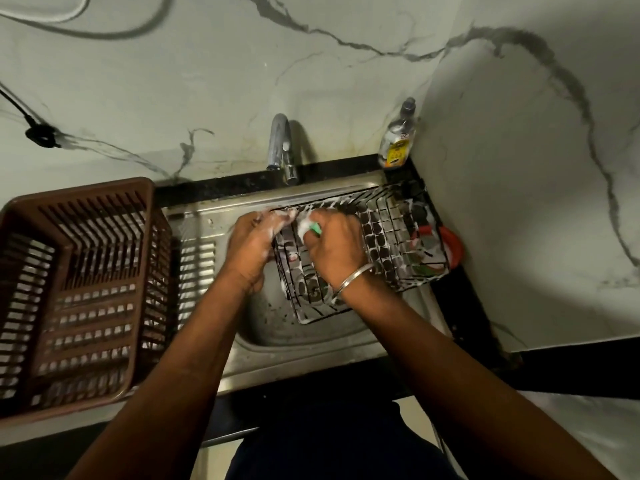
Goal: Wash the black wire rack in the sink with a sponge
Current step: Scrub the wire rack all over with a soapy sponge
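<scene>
A big wall (346, 81) of pale stone with dark lines stood behind everything. A brown plastic basket (79, 289) with slits sat on the left, just beside the sink. The shiny metal sink (298, 344) was in the middle, set into a black surface (464, 306).

The black wire rack (391, 233) lay in the sink, over the drain (313, 287). Its right end reached up past the sink's right edge and rested by the wall. White soap foam stuck to many of its wires. Something red (456, 247) showed behind the rack's right end, but it was too hidden to tell what it was.

The left hand (252, 244) was on the left end of the rack. Its grip was clamped on the wires, with foamy fingers curled over them. The right hand (332, 247) was just beside it, on top of the rack. Its grip was clamped on a green sponge (313, 230), which pressed against the wires.

A silver tap (282, 147) stood at the back of the sink. A clear bottle (396, 140) with a yellow label stood in the back right corner. A thin metal bangle (353, 277) sat on the right wrist.
</scene>
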